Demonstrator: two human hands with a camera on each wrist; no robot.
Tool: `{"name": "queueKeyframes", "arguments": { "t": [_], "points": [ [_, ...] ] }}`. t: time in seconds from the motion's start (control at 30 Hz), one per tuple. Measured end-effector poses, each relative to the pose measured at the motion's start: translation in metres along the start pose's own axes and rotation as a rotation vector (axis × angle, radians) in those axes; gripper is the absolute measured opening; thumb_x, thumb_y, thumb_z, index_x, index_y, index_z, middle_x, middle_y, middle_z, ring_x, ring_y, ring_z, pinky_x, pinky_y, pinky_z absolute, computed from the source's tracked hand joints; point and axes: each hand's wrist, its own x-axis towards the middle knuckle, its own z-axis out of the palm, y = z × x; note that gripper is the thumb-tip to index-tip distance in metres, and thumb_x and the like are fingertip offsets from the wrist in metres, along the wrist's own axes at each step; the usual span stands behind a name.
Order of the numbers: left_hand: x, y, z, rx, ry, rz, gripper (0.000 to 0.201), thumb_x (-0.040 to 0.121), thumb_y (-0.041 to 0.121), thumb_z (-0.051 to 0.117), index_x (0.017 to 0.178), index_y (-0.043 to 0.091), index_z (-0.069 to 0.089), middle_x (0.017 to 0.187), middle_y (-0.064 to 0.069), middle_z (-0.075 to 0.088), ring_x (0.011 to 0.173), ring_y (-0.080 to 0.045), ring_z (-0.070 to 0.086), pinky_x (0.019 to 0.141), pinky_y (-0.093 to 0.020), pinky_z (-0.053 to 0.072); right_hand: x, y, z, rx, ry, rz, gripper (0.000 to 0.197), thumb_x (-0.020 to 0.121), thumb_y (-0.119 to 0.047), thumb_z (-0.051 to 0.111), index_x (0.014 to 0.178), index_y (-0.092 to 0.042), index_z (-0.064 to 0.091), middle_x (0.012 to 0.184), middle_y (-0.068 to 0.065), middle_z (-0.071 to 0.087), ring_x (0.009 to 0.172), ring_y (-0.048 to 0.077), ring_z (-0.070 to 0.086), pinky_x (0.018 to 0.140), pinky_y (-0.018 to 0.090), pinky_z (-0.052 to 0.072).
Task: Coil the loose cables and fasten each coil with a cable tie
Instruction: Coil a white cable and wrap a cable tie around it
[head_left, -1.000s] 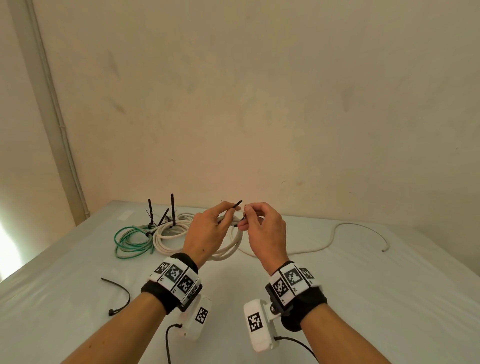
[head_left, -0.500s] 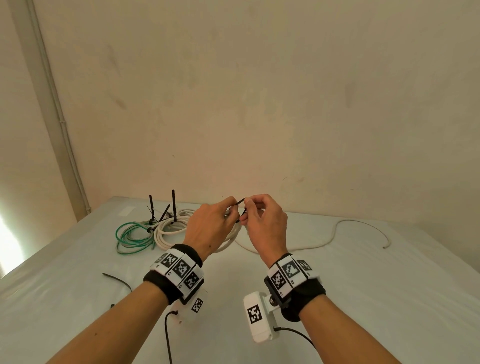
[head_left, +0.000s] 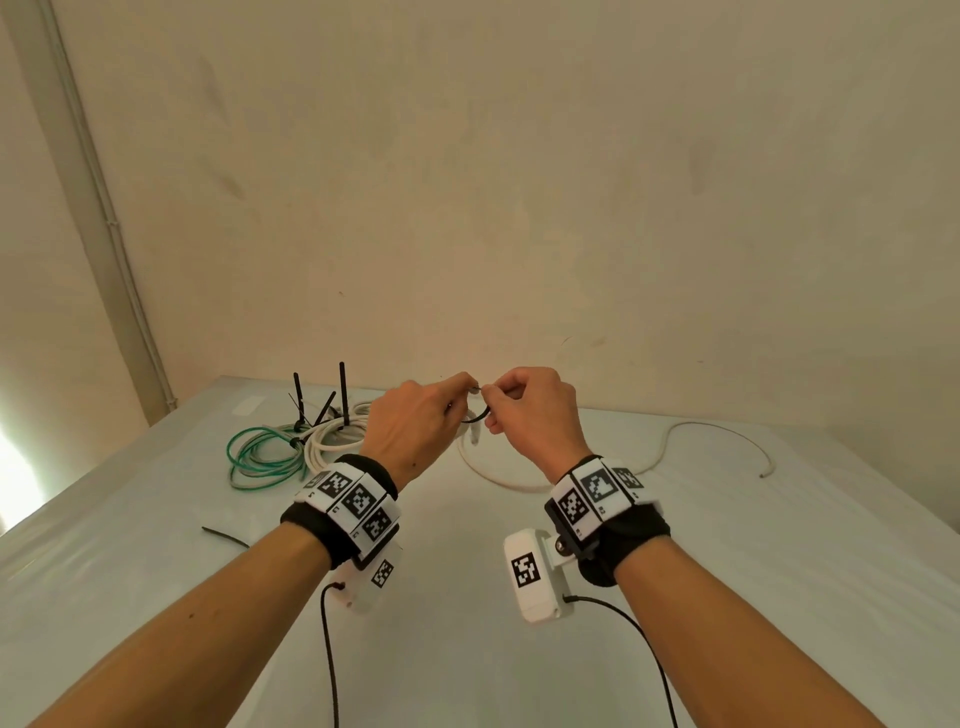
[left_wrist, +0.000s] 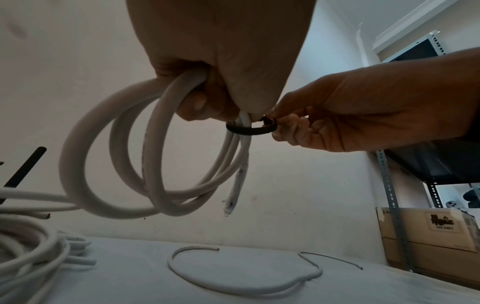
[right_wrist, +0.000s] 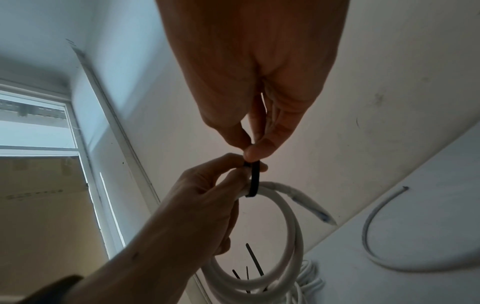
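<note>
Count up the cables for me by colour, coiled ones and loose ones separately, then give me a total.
Green coil: 1
White coil: 2, one lying down, one held in the left hand
Loose white cable: 1
Total: 4

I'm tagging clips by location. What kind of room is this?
Probably a workshop or storeroom: a slotted metal rack, a cardboard box beside it, and a covered table against bare walls.
</note>
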Motion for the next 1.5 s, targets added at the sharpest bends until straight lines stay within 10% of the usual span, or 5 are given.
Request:
{"name": "queueKeyframes", "arguments": {
  "t": [0.3,0.73,1.23,1.37,1.5],
  "points": [
    [0.001,0.007,-0.002,-0.045,0.102,0.057,0.038,0.104,0.041,0.028,0.111,0.028,0.063,0.05,0.005,0.044,0.042,-0.026,0.043,0.043,-0.03,0.033,0.003,-0.004,-0.001,0.013,-0.006,-0.022,0.018,0.099,-0.025,0.067,0.09,-0.012,0.075,0.067,0.001,0.076,0.062,0.006,0.074,0.072,0.019,0.06],
    [0.003,0.007,-0.005,-0.179,0.067,0.187,0.032,0.104,0.039,0.038,0.106,0.023,0.066,0.055,0.005,0.056,0.044,-0.022,0.044,0.046,-0.034,0.038,0.014,0.003,-0.031,0.408,-0.187,0.149,0.017,0.083,-0.007,0.086,0.093,0.003,0.077,0.088,0.019,0.078,0.081,0.026,0.079,0.079,0.031,0.064],
    [0.014,0.017,-0.028,-0.549,-0.131,-0.014,0.024,0.107,0.032,0.047,0.121,0.031,0.066,0.079,0.015,0.075,0.081,-0.006,0.072,0.084,-0.037,0.055,0.013,0.023,-0.011,-0.164,0.005,-0.481,0.006,0.1,-0.007,0.06,0.097,-0.008,0.065,0.082,0.001,0.067,0.076,0.02,0.066,0.073,0.037,0.056],
    [0.017,0.025,-0.036,-0.701,-0.168,-0.065,0.021,0.106,0.032,0.055,0.111,0.021,0.072,0.054,0.026,0.061,0.055,0.008,0.057,0.06,-0.012,0.04,0.014,0.022,-0.012,-0.159,0.043,-0.484,0.008,0.104,-0.011,0.052,0.099,-0.012,0.058,0.082,0.001,0.067,0.076,0.023,0.067,0.07,0.045,0.056],
    [0.015,0.024,-0.031,-0.865,-0.185,-0.138,0.025,0.105,0.045,0.054,0.102,0.028,0.072,0.062,0.017,0.061,0.053,-0.012,0.044,0.054,-0.02,0.037,0.011,0.016,-0.021,-0.156,-0.018,-0.497,0.01,0.108,-0.013,0.048,0.102,-0.013,0.056,0.073,0.002,0.069,0.068,0.021,0.069,0.067,0.045,0.057]
  ]
}}
